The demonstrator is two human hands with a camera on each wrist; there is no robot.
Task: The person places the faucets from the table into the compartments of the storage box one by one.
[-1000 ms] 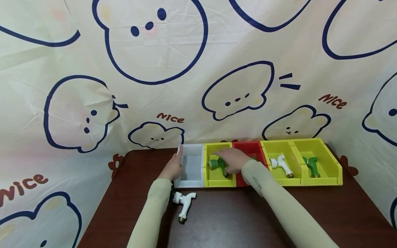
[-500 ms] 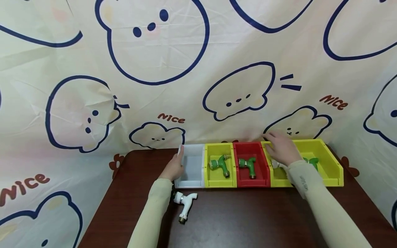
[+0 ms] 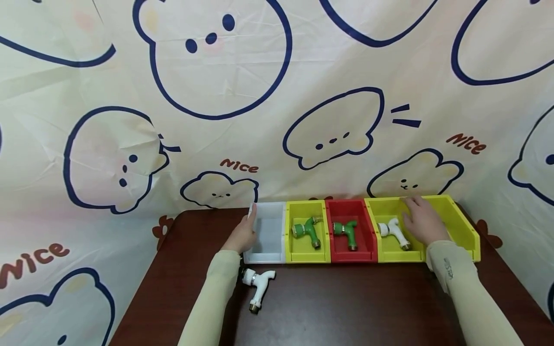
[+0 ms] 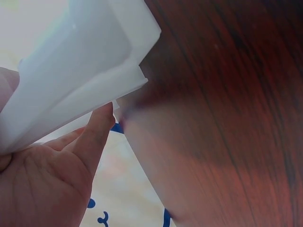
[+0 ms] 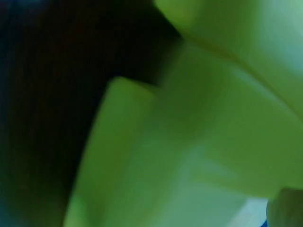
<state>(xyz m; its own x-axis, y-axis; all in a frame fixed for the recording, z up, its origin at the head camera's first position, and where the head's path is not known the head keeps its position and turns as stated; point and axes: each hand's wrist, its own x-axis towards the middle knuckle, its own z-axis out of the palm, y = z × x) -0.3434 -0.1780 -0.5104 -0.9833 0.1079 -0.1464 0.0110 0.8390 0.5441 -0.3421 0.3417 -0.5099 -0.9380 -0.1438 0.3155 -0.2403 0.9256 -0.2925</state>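
At the left end of the bin row, my left hand (image 3: 242,234) holds the side wall of a light grey storage bin (image 4: 90,61), thumb inside and fingers along the outside. My right hand (image 3: 424,221) is over the divider between two yellow bins on the right, fingers reaching toward the back rim, holding no tap. A white tap (image 3: 394,233) lies in the left one of that pair, beside this hand. Green taps lie in the other yellow bin (image 3: 307,231) and the red bin (image 3: 345,234). The right wrist view is blurred, showing yellow-green bin walls (image 5: 208,118).
Another white tap (image 3: 259,288) lies on the dark wooden table (image 3: 346,302) in front of the grey bin. Behind the row hangs a cloth (image 3: 329,62) printed with cartoon bears.
My right hand has moved rightward along the bins, from over the green taps past the red bin's edge to the yellow pair. My left hand has stayed at the grey bin.
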